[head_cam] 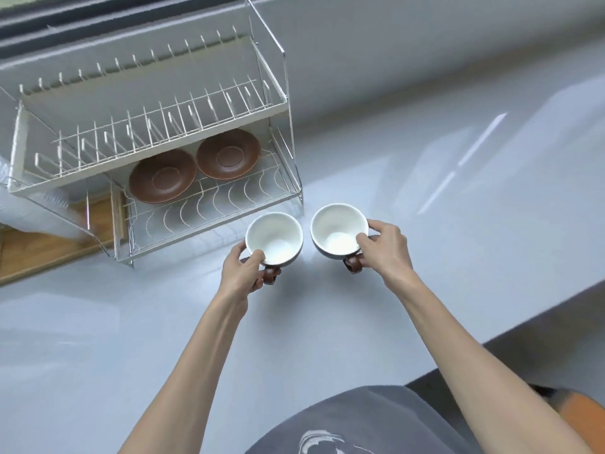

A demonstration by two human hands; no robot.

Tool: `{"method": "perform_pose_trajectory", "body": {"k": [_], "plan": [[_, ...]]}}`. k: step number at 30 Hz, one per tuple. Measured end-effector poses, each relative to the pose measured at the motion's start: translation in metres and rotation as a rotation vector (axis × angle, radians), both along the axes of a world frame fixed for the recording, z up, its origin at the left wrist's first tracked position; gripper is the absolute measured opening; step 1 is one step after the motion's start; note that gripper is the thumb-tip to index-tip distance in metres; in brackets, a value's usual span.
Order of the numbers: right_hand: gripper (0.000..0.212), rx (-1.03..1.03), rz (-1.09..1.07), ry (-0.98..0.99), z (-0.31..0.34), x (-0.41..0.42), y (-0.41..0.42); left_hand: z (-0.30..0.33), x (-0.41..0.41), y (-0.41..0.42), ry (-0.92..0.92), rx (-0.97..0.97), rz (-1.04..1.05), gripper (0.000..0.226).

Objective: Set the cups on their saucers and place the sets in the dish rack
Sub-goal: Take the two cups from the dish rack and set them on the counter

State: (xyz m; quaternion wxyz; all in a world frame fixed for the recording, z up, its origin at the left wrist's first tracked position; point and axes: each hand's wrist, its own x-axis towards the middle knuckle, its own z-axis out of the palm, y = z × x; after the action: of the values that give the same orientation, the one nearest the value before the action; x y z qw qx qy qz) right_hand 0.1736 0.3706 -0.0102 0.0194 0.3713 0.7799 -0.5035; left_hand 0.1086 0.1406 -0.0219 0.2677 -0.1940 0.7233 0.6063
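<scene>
Before the dish rack (157, 132), a cup (274, 239) in each hand.

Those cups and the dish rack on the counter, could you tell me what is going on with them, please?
A person is holding two white-lined cups, one in each hand, just in front of the dish rack. The left hand grips the left cup and the right hand grips the right cup, both upright and empty. Two brown saucers, the left saucer and the right saucer, already lie side by side on the rack's lower shelf, with no cups on them yet.
</scene>
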Motion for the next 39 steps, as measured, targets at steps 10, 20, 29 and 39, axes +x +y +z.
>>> {"method": "perform_pose_trajectory", "body": {"k": [10,20,29,39], "plan": [[0.036,-0.025,-0.256,-0.022,-0.011,0.044,0.059,-0.021,-0.003,0.087,-0.026,0.006,-0.180,0.048],[0.031,-0.024,-0.399,-0.032,-0.019,0.040,0.098,-0.028,-0.025,0.155,-0.039,0.015,-0.233,0.049],[0.033,-0.052,-0.454,-0.026,-0.027,0.027,0.110,-0.038,-0.041,0.168,-0.057,0.019,-0.201,0.053],[0.036,-0.052,-0.445,-0.032,-0.033,0.022,0.111,-0.044,-0.047,0.165,-0.046,0.028,-0.214,0.053]]}}
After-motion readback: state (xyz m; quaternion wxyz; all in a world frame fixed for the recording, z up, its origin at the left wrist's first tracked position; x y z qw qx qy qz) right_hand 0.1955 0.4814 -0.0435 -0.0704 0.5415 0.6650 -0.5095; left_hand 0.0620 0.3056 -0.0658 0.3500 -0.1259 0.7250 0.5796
